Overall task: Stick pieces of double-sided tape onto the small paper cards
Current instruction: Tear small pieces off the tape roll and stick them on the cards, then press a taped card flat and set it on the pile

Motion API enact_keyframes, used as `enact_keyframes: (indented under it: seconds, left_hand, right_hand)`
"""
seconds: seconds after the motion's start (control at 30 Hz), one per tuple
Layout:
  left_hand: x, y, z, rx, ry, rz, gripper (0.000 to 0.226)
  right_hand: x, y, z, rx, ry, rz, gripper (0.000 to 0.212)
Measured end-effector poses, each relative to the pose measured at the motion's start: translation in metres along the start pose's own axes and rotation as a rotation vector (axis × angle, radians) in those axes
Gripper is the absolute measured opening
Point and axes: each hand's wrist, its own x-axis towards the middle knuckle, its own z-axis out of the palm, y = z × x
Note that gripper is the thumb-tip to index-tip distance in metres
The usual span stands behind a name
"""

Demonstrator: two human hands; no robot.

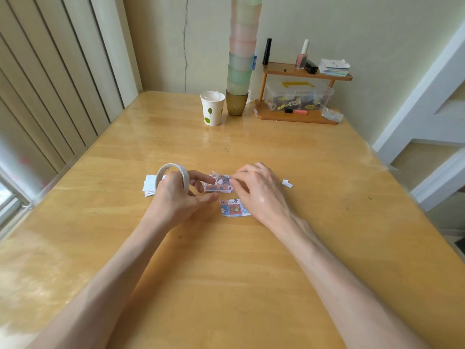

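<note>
Paper cards (218,184) lying crosswise, tape roll (174,166) upright

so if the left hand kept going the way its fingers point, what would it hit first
Likely the patterned card stack: the left hand, gripping the tape roll, points its fingers right at it, seemingly almost touching. The right hand's fingertips sit just beyond on the same stack.

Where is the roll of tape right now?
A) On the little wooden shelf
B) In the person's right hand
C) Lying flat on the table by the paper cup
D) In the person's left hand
D: the left hand grips the tape roll upright above the table, while the right hand has its fingertips at the patterned cards.
</note>
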Motion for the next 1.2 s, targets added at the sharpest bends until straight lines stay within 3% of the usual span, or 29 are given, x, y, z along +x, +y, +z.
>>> enact_keyframes:
  seconds: [0.2, 0.33, 0.57, 0.73, 0.83, 0.9, 1.03, 1.2]
  left_hand:
    - [0.002, -0.005, 0.001, 0.029, 0.082, 0.031, 0.017]
    - [0.002, -0.004, 0.002, 0.052, 0.101, 0.056, 0.016]
    - [0.002, -0.006, 0.001, 0.048, 0.106, 0.066, 0.018]
    - [0.0, -0.003, 0.0, 0.086, 0.079, 0.083, 0.019]
    - [0.0, 0.002, 0.001, 0.088, 0.104, 0.08, 0.014]
    - [-0.002, 0.006, 0.002, 0.075, 0.124, 0.055, 0.015]
    - [-0.006, 0.012, 0.005, -0.025, 0.017, -0.002, 0.016]
    - [-0.006, 0.01, 0.002, -0.02, 0.035, 0.035, 0.005]
  right_hand:
    - [0.0, 0.003, 0.001, -0.091, 0.142, -0.091, 0.003]
    - [0.0, 0.004, -0.004, -0.071, 0.193, -0.1, 0.013]
    - [0.003, 0.006, 0.0, 0.015, -0.036, -0.1, 0.008]
    - [0.0, 0.007, -0.008, 0.033, 0.168, -0.119, 0.006]
    - [-0.002, 0.004, -0.019, 0.108, 0.173, -0.143, 0.01]
    - [-0.005, 0.001, -0.03, 0.245, 0.125, -0.091, 0.009]
    - [-0.008, 0.001, -0.033, 0.622, 0.105, 0.191, 0.004]
    - [-0.016, 0.016, -0.026, 0.757, -0.025, 0.403, 0.008]
